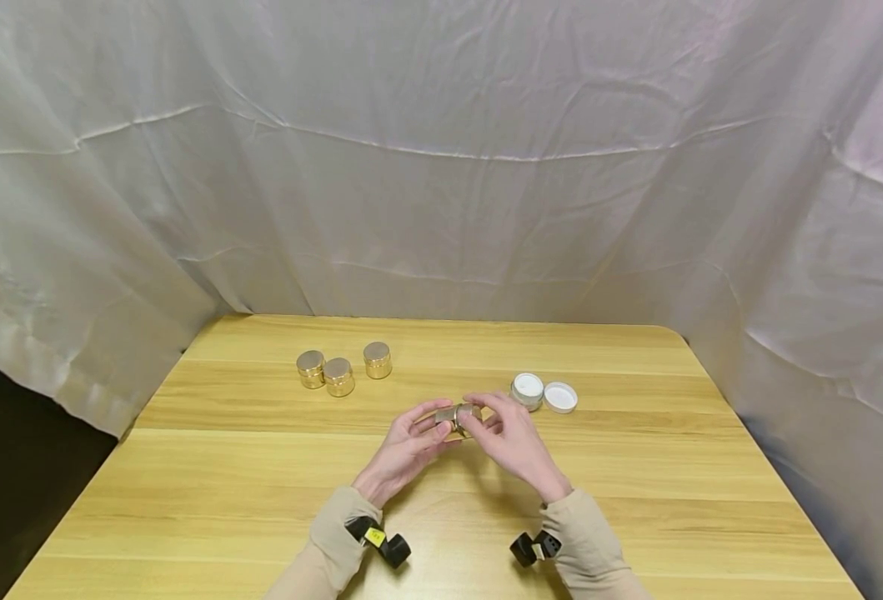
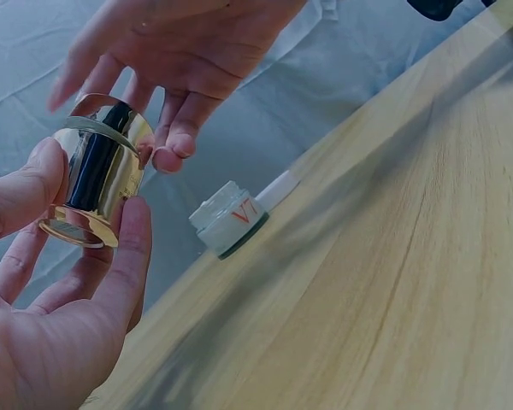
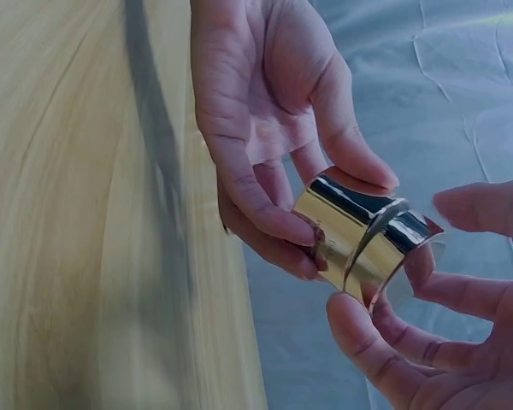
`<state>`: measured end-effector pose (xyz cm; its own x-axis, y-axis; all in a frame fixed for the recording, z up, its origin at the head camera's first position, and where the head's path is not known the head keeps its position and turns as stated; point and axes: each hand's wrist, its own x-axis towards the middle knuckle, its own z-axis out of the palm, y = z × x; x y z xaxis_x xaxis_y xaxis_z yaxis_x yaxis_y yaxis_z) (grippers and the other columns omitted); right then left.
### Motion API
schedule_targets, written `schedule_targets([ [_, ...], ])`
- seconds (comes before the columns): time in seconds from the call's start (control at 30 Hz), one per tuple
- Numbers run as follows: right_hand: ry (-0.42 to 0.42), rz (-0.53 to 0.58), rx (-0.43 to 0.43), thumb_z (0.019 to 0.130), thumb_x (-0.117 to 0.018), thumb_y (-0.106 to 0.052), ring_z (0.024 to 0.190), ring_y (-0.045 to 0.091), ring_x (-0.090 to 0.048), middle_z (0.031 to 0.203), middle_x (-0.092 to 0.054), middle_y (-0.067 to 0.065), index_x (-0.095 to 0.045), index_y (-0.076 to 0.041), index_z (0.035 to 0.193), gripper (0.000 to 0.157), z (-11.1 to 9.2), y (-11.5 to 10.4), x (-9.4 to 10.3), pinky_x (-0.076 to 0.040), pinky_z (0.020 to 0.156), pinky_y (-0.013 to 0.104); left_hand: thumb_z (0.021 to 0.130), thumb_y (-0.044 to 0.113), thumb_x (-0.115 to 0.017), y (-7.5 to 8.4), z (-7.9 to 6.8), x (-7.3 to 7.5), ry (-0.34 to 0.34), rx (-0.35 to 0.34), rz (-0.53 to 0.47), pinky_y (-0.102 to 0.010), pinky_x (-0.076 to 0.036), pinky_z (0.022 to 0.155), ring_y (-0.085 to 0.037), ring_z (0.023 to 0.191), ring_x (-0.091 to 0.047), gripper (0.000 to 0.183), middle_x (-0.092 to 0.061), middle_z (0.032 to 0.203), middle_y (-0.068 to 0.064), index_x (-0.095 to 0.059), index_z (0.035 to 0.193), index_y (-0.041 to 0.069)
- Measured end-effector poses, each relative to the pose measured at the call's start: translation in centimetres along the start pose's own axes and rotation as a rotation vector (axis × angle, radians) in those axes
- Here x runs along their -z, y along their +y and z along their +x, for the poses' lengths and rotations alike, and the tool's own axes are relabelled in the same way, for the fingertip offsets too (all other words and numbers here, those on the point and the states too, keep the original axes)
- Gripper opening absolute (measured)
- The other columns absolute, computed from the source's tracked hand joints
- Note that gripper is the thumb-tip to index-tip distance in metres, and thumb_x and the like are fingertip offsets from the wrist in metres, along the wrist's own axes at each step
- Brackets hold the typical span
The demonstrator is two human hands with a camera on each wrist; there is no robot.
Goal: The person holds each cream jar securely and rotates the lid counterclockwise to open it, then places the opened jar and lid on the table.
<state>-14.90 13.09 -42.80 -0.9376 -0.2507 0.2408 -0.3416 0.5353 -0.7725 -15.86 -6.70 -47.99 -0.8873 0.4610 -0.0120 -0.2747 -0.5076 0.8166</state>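
My left hand (image 1: 403,450) grips a shiny gold jar (image 2: 98,175) with a flat base, holding it tilted above the table. Thumb and fingers press on its sides. At the jar's other end, my right hand (image 1: 514,442) curls around the gold lid (image 3: 403,243), with one fingertip at the seam and another finger slightly off the lid in the right wrist view. A ring-like seam crosses the jar between lid and body. Past the right hand stand an open white jar (image 2: 232,220) with red lettering and its white lid (image 1: 560,397), lying beside it.
Three closed gold jars (image 1: 339,379) stand at the back left of the wooden table (image 1: 223,500), two of them side by side. Pale grey curtains (image 1: 441,225) hang behind the table and along its sides.
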Motion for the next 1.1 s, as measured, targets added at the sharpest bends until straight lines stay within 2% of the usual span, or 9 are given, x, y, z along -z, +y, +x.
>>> schedule_targets([
  [0.13,0.004,0.000,-0.004,0.097,-0.067,-0.029,0.081,0.014,-0.067,0.119,-0.067,0.015,-0.068,-0.006,0.125,0.036,0.0,0.0,-0.1,-0.059,0.072,0.021,0.094,0.002,-0.065,0.1,0.0,0.0,-0.006,-0.001,0.007,-0.032,-0.056,0.105,-0.013,0.111,-0.066,0.046,-0.066,0.122,-0.002,-0.051,0.137,0.004],
  [0.3,0.000,0.002,0.072,0.096,-0.068,-0.021,0.087,0.017,-0.068,0.114,-0.068,0.014,-0.069,-0.005,0.123,0.031,-0.1,0.1,0.0,-0.060,0.077,0.022,0.094,0.001,-0.065,0.1,-0.1,0.0,-0.006,0.000,0.008,-0.033,-0.056,0.105,-0.013,0.111,-0.066,0.042,-0.065,0.123,-0.002,-0.054,0.134,0.008],
  [0.43,-0.018,0.030,0.136,0.093,-0.071,-0.015,0.091,0.021,-0.068,0.112,-0.066,0.014,-0.068,-0.003,0.122,0.031,-0.1,0.2,0.1,-0.063,0.083,0.029,0.095,-0.001,-0.063,0.1,-0.1,0.0,-0.001,0.001,0.002,-0.033,-0.056,0.105,-0.013,0.111,-0.066,0.038,-0.065,0.123,-0.003,-0.056,0.131,0.010],
  [0.57,-0.036,0.064,0.158,0.091,-0.073,-0.010,0.095,0.024,-0.068,0.113,-0.065,0.014,-0.067,-0.003,0.122,0.032,-0.1,0.2,0.2,-0.063,0.089,0.038,0.095,-0.001,-0.062,0.1,0.0,0.0,0.003,0.000,0.004,-0.033,-0.056,0.105,-0.013,0.111,-0.066,0.038,-0.064,0.123,-0.002,-0.057,0.130,0.011],
  [0.8,-0.041,0.115,0.178,0.089,-0.075,-0.009,0.098,0.024,-0.064,0.114,-0.064,0.014,-0.067,-0.006,0.120,0.031,0.1,0.9,0.3,-0.062,0.094,0.042,0.096,0.000,-0.060,0.1,0.0,0.1,0.013,0.009,0.000,-0.033,-0.056,0.106,-0.012,0.111,-0.065,0.037,-0.065,0.122,-0.001,-0.057,0.132,0.012],
  [0.9,-0.051,0.173,0.167,0.087,-0.077,-0.007,0.099,0.022,-0.064,0.116,-0.063,0.015,-0.065,-0.005,0.119,0.034,0.2,1.2,0.4,-0.061,0.095,0.041,0.097,0.002,-0.060,0.2,0.0,0.1,0.017,0.011,-0.016,-0.038,-0.051,0.113,-0.013,0.113,-0.065,0.034,-0.063,0.124,-0.001,-0.059,0.128,0.015],
  [1.03,-0.073,0.252,0.134,0.085,-0.077,-0.003,0.102,0.026,-0.067,0.122,-0.061,0.020,-0.061,-0.001,0.119,0.037,0.2,1.6,0.6,-0.059,0.098,0.042,0.097,0.002,-0.061,0.2,0.0,0.2,0.019,-0.004,-0.037,-0.048,-0.039,0.121,-0.013,0.116,-0.063,0.033,-0.060,0.128,-0.003,-0.059,0.126,0.017],
  [1.1,-0.083,0.280,0.114,0.084,-0.077,-0.002,0.104,0.030,-0.068,0.123,-0.061,0.022,-0.060,0.001,0.119,0.039,0.3,1.7,0.7,-0.058,0.101,0.041,0.096,0.002,-0.061,0.2,0.0,0.2,0.020,-0.010,-0.046,-0.049,-0.036,0.122,-0.014,0.116,-0.063,0.033,-0.059,0.129,-0.004,-0.059,0.126,0.017],
])
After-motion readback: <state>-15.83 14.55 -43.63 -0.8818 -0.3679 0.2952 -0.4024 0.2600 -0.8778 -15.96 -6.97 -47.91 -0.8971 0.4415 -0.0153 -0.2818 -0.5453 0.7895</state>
